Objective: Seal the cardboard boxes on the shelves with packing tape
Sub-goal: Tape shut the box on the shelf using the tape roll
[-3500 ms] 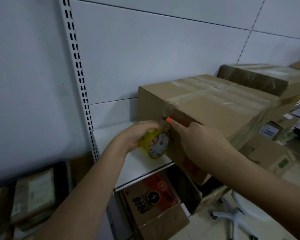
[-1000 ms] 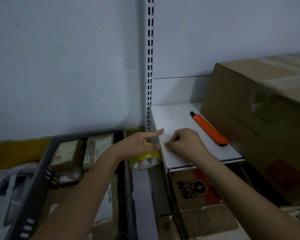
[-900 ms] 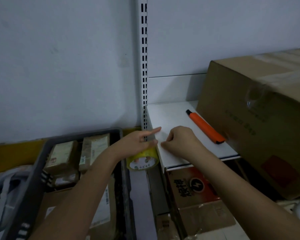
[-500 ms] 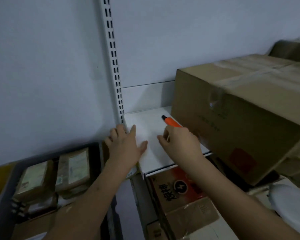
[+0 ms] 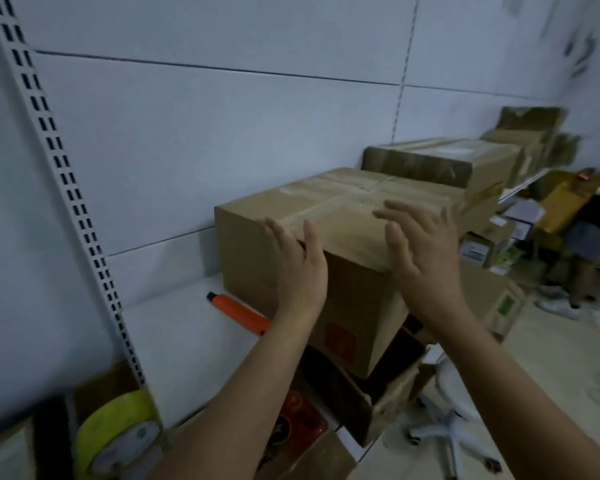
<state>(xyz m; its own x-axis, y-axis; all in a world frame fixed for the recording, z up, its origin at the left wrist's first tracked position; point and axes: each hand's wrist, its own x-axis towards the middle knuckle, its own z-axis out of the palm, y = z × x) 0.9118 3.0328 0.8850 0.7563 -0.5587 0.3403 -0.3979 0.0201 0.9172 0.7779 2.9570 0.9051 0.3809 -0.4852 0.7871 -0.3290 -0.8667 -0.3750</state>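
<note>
A taped brown cardboard box (image 5: pixel 340 216) sits on the white shelf (image 5: pixel 187 337), overhanging its front edge. My left hand (image 5: pixel 298 268) is open with straight fingers against the box's near left corner. My right hand (image 5: pixel 416 247) is open, fingers spread, at the box's near right top edge; whether it touches is unclear. An orange utility knife (image 5: pixel 238 311) lies on the shelf left of the box. The yellow tape roll (image 5: pixel 115 434) hangs off the shelf's lower left end, with no hand on it.
More taped boxes (image 5: pixel 444 161) line the shelf further right. Cartons (image 5: pixel 302 431) sit under the shelf. A slotted white upright (image 5: pixel 59 174) runs up the wall at left. A white swivel chair base (image 5: pixel 444 427) and a person's legs (image 5: pixel 579 271) stand at right.
Both hands left the shelf surface and rose to the box. The tape roll is out of my left hand and hangs at the shelf's end. The view swung right.
</note>
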